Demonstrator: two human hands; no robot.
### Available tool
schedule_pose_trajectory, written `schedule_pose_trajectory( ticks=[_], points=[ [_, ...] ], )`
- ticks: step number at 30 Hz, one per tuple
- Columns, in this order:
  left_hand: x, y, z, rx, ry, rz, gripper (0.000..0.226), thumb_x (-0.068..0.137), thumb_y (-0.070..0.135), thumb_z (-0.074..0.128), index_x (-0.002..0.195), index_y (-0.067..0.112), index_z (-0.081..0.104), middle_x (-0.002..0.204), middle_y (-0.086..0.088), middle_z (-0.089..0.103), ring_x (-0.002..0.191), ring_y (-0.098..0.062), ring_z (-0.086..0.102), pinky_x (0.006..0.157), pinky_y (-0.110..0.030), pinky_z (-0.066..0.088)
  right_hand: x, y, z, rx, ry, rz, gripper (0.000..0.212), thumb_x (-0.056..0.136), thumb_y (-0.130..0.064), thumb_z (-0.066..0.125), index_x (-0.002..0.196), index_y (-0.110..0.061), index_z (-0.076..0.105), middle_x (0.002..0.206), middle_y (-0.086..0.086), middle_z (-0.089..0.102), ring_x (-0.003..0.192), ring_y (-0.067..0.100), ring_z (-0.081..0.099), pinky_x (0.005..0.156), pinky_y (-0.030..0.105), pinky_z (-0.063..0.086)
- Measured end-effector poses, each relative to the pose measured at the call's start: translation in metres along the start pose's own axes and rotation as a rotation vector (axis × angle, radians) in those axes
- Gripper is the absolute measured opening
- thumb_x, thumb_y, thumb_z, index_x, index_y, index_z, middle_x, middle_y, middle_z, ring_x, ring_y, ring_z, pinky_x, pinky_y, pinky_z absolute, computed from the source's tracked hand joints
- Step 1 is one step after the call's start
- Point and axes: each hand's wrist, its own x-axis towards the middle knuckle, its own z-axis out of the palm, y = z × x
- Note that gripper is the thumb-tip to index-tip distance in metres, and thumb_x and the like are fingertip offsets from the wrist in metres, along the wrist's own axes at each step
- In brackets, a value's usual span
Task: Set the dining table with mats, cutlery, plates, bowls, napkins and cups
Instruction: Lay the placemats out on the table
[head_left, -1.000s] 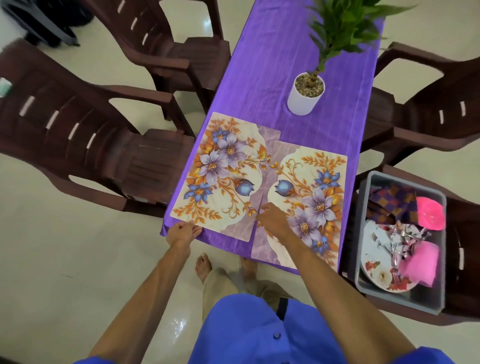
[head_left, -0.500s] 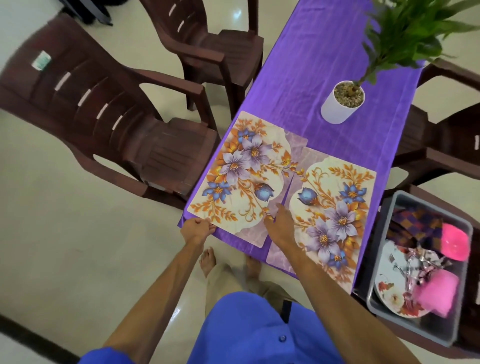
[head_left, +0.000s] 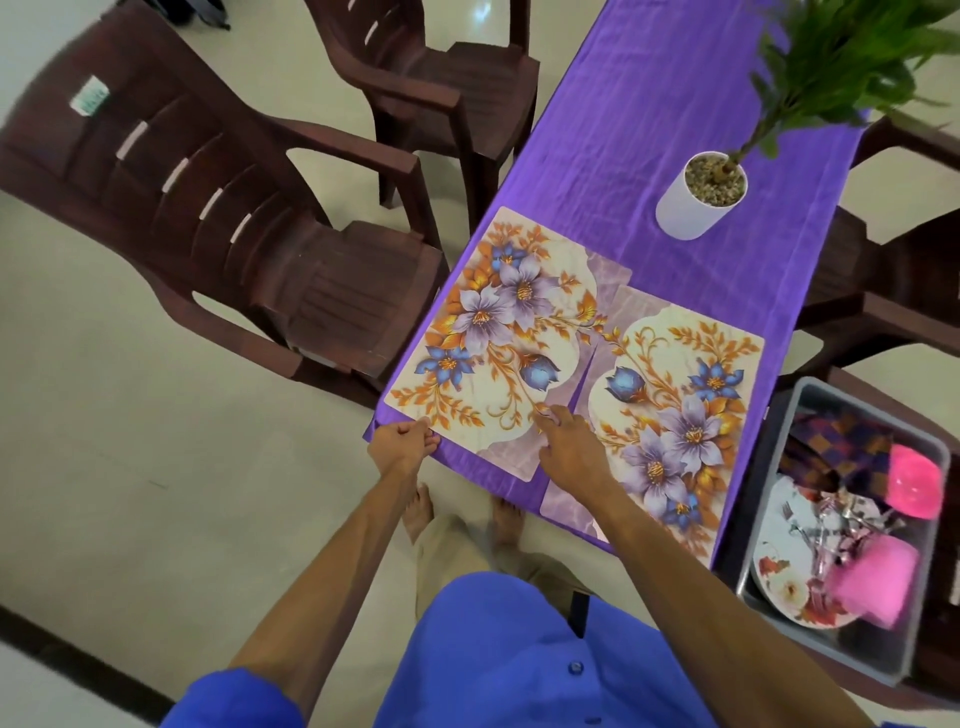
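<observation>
My left hand (head_left: 402, 441) pinches the near corner of the left mat (head_left: 498, 338) while my right hand (head_left: 569, 441) presses its inner edge with straight fingers, squaring it beside the right mat (head_left: 675, 415) on the surface (head_left: 649, 104).

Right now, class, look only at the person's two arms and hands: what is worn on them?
Both forearms are bare. Short blue sleeves end above each elbow. The left hand and right hand show no gloves, and no rings, watch or bracelets are visible.

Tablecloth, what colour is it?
Purple tablecloth, plain and slightly wrinkled, seen in the head view.
</observation>
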Motion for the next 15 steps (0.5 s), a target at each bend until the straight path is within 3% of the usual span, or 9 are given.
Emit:
schedule_pose_trajectory(
  ticks=[8,15],
  points=[
    [0.003,0.003,0.005,0.009,-0.007,0.011,0.02,0.095,0.026,0.077,0.098,0.007,0.07,0.086,-0.005,0.075,0.074,-0.019,0.077,0.076,-0.033,0.066,0.001,0.003,-0.004,-0.011,-0.002,0.02,0.053,0.097,-0.022,0.064,0.149,-0.023,0.051,0.153,0.006,0.047,0.131,0.031,0.054,0.103,0.044,0.052],
    [0.006,0.007,0.008,0.058,0.003,0.015,0.019,0.096,0.027,0.076,0.096,0.009,0.07,0.084,-0.003,0.074,0.073,-0.018,0.076,0.079,-0.036,0.066,0.005,0.012,-0.013,-0.075,-0.047,-0.002,0.055,0.1,-0.03,0.06,0.152,-0.027,0.044,0.159,0.006,0.04,0.143,0.032,0.041,0.11,0.048,0.048]
  ],
)
